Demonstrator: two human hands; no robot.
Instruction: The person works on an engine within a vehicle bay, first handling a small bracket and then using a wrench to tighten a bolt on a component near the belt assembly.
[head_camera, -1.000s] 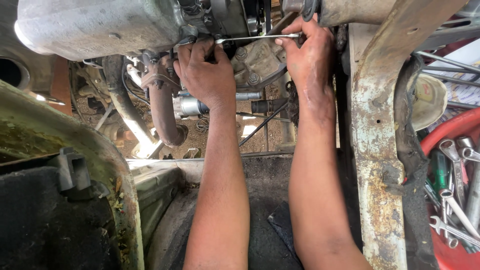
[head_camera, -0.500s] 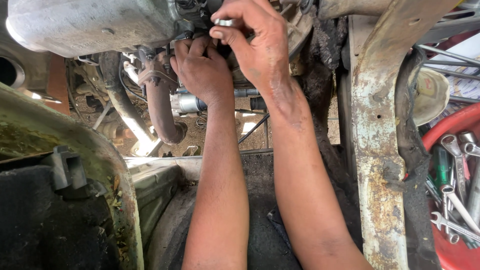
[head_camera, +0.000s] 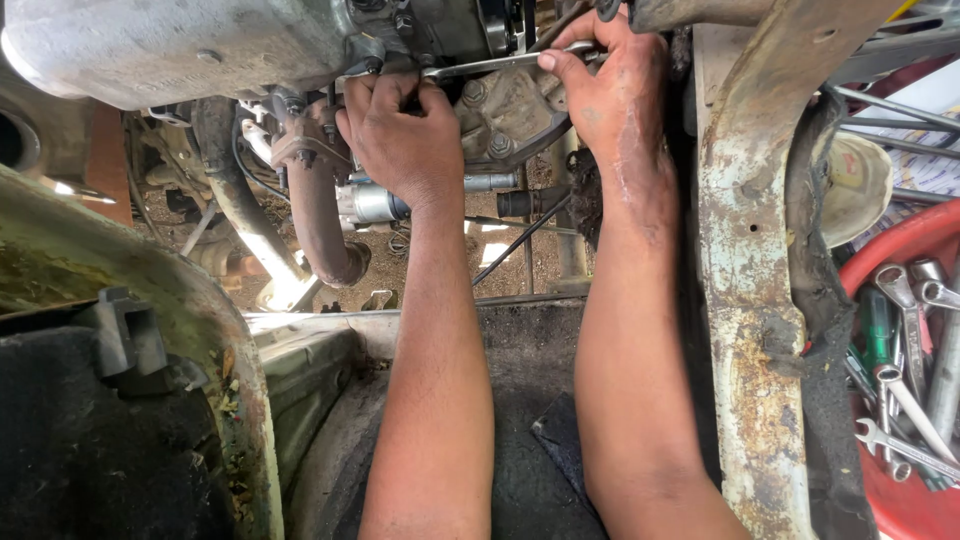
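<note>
The right hand (head_camera: 610, 95) has its fingers clamped on the far end of a thin metal wrench (head_camera: 500, 64) so it can turn, while the left hand (head_camera: 400, 140) pinches the other end against the greasy engine (head_camera: 500, 115) to keep it on.

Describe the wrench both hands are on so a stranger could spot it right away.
Start at the big grey metal casing along the top. Right of it, the left hand and right hand grip one slim silver wrench lying nearly level. Unlike the wrenches in the red tub, it is in use.
</note>
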